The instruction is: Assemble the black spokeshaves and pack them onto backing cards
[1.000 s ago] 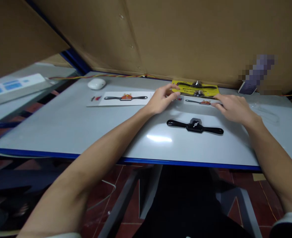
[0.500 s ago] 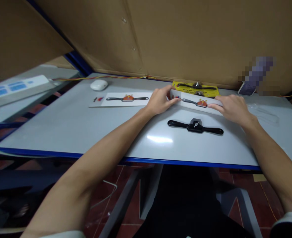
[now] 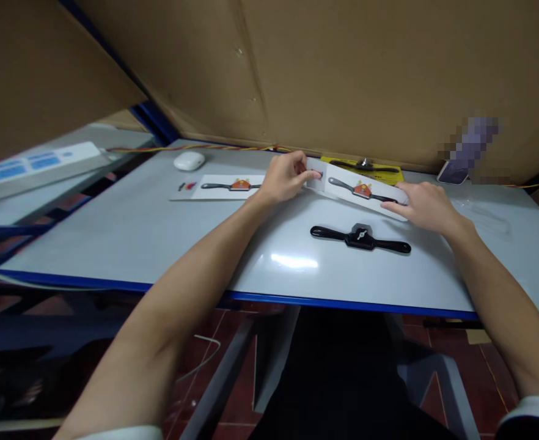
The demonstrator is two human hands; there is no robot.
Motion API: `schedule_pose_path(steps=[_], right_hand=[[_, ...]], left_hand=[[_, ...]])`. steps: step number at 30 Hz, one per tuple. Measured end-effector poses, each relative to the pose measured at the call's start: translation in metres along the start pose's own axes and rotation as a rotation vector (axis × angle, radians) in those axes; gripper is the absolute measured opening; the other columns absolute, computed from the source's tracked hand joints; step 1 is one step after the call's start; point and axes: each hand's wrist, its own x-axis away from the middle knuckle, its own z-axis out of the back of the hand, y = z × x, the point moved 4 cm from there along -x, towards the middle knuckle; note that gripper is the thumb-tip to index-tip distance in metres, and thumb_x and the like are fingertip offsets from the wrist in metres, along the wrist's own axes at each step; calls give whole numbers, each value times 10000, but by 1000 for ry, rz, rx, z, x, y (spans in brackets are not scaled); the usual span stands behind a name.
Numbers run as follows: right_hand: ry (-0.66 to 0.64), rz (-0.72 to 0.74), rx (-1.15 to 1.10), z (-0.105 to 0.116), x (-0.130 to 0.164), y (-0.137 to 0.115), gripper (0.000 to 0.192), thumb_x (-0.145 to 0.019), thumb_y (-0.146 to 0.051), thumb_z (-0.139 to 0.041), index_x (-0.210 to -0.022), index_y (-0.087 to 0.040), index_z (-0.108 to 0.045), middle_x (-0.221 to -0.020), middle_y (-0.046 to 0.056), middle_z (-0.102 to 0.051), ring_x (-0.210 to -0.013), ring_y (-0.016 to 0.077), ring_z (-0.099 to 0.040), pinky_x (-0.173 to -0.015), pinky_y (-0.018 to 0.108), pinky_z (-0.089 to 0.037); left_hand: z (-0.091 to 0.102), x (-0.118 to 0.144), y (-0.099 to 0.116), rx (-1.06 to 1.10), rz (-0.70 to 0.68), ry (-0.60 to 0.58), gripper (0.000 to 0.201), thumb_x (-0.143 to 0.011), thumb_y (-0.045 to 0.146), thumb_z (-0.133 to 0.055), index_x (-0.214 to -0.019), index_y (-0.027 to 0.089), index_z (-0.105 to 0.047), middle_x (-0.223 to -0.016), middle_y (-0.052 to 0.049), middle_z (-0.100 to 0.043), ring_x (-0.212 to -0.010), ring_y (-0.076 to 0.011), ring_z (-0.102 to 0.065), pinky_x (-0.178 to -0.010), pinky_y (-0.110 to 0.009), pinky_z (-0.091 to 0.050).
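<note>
Head view: printed card (image 3: 361, 190), lifted off desk (image 3: 113, 238).
Left hand (image 3: 284, 177): fingers pinching card's 9 o'clock end.
Right hand (image 3: 428, 206): fingers pinching 3 o'clock end.
Spokeshave (image 3: 360, 237): loose at 6 o'clock, not yet carded.

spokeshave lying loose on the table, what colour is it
The spokeshave is black all over with a small silvery screw at its middle; the head view shows it.

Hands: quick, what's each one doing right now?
Left hand: fingers pinch the card's left end.
Right hand: fingers hold the card's right end.
</note>
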Motion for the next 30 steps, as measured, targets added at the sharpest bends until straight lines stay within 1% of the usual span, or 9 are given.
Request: schedule_pose_path(steps=[7,10,12,15,17,21,27,29,30], right_hand=[[-30,77,-245,-10,-8,16,444,-977,-622,-650,-1175,-243,-771,-1134,137,-829,-991,346,-736,-742,387,-448],[-42,99,-304,-15,-11,20,438,-983,-632,-639,-1130,-240,-766,-1059,114,-825,-918,305,-723,-729,371,-446],[-45,96,-295,-17,-10,21,435,-991,-622,-625,-1124,-231,-762,-1052,113,-824,-902,294,-716,-719,363,-434],[-33,88,-239,-17,-9,22,434,-999,-603,-608,-1158,-232,-766,-1104,121,-832,-930,305,-723,-719,361,-422],[-19,93,-205,-16,-8,20,459,-1006,-611,-594,-1208,-238,-772,-1135,126,-836,-946,318,-731,-720,365,-421],[21,114,-147,-13,-4,13,524,-1028,-636,-559,-1324,-254,-762,-1185,135,-837,-990,351,-742,-744,383,-427],[21,122,-81,-10,0,3,490,-1048,-600,-533,-1333,-278,-768,-1167,132,-837,-980,371,-731,-761,394,-399],[21,120,-80,-9,1,2,480,-1048,-593,-531,-1321,-281,-772,-1163,131,-834,-978,369,-724,-761,391,-386],[20,121,-80,-9,1,1,479,-1048,-591,-529,-1318,-278,-772,-1161,133,-833,-978,368,-720,-759,390,-380]], left_hand=[[21,-7,-51,131,52,234,502,-910,699,-754,-854,231,-580,-809,-17,-640,-832,-214,-662,-799,-395,-528],[34,-9,-68,181,169,325,514,-930,712,-737,-926,229,-562,-882,5,-648,-894,-185,-640,-870,-387,-521],[46,-7,-76,194,284,405,439,-1013,613,-694,-973,213,-517,-909,40,-614,-910,-128,-594,-902,-347,-489],[62,-1,-80,145,418,509,195,-1154,301,-487,-996,187,-469,-917,60,-534,-927,-72,-520,-953,-313,-441],[67,3,-80,90,471,547,171,-1160,190,-411,-998,187,-464,-943,44,-534,-951,-82,-514,-980,-324,-433],[76,9,-88,-5,588,681,229,-1146,116,-375,-944,212,-423,-1077,-14,-593,-1073,-131,-506,-1102,-362,-393],[91,16,-123,33,841,748,307,-1206,187,-180,-1016,217,-420,-1279,2,-636,-1159,-117,-497,-1079,-320,-407],[96,16,-131,60,846,730,446,-1223,341,-55,-1093,212,-461,-1300,5,-667,-1196,-132,-520,-1055,-320,-441],[97,14,-133,57,789,667,559,-1209,449,10,-1130,211,-490,-1273,5,-692,-1211,-152,-536,-1043,-331,-462]])
